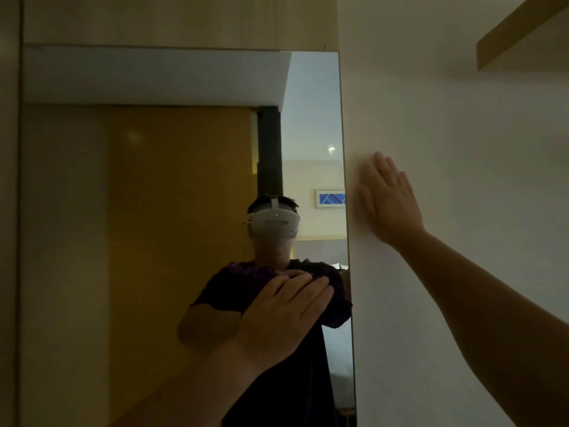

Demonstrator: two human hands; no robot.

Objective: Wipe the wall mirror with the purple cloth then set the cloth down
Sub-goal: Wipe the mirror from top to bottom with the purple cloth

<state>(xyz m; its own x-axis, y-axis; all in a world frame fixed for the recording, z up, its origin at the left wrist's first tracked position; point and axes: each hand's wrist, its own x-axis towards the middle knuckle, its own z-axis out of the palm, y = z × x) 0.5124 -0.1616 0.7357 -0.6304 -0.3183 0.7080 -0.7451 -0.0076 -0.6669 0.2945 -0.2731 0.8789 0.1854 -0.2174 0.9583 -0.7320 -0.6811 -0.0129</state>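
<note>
The tall wall mirror [138, 226] fills the left and middle of the head view, and its right edge meets a white wall. My left hand [283, 312] presses the purple cloth [338, 306] flat against the glass near the mirror's right edge, at about chest height of the reflection. The cloth is dark and mostly hidden under my palm and fingers; only its right and top edges show. My right hand [391, 201] lies flat with fingers spread on the white wall, just right of the mirror's edge and higher than the left hand.
The white wall [462, 272] runs to the right of the mirror. A wooden shelf [520, 35] juts out at the top right. Wood panelling [172, 20] sits above the mirror. The glass reflects a person wearing a headset, a yellow door and a room behind.
</note>
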